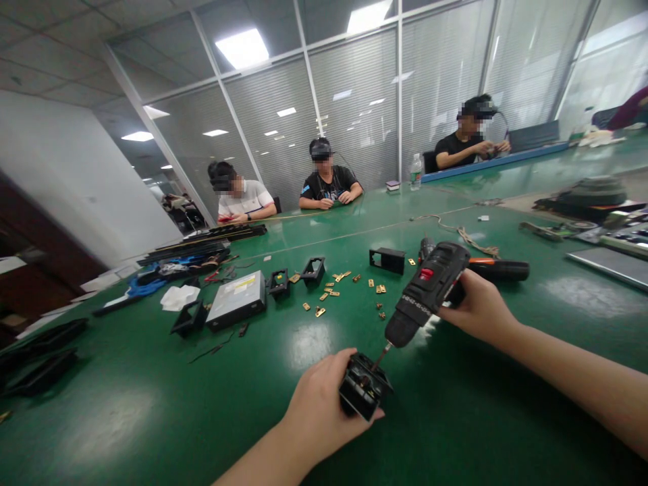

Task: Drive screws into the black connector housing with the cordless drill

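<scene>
My left hand is closed round a small black plastic part held down on the green table. In my right hand is a black cordless drill with a red switch, gripped by its handle. The drill slants down to the left, and its bit tip rests on top of the black part. Small brass pieces lie scattered on the table just beyond the drill.
Several black plastic brackets and a grey optical drive lie farther out. An orange-handled tool sits behind the drill. Black strips and tools are piled at the left. Three other people sit along the far side. Laptop parts lie right.
</scene>
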`<state>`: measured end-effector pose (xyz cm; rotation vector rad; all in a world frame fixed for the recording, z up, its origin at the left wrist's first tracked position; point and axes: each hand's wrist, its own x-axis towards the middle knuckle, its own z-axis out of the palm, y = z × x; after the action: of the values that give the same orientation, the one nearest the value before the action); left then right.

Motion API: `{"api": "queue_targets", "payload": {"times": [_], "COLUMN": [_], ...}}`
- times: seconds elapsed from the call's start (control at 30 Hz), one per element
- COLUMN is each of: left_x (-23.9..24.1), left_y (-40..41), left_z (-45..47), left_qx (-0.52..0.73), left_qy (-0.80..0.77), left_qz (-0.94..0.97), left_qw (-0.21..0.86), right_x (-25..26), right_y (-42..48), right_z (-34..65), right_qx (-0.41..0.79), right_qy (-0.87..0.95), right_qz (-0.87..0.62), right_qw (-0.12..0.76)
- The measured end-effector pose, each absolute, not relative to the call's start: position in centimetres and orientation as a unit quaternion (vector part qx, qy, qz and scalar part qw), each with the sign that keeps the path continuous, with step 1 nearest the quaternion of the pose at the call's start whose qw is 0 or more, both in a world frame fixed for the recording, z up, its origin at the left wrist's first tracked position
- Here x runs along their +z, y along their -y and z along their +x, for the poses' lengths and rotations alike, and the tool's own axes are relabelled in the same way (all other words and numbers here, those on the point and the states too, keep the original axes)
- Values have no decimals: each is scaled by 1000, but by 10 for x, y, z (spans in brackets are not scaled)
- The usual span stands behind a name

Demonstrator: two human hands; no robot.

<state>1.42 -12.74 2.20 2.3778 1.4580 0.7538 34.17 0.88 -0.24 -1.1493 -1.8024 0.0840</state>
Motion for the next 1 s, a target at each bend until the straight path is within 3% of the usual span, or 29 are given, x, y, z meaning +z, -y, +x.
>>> {"api": "queue_targets", "payload": {"times": [1.0], "left_x": [19], "left_y": [121], "left_z": [8], "left_qx": [257], "left_qy": [-500], "left_qz": [818], "left_qw": [119], "right_x": [10], "right_y": [-8], "right_z": [336], "right_qx": [19], "right_qy": [751], "right_qz": [-464], "right_qw": [470]}}
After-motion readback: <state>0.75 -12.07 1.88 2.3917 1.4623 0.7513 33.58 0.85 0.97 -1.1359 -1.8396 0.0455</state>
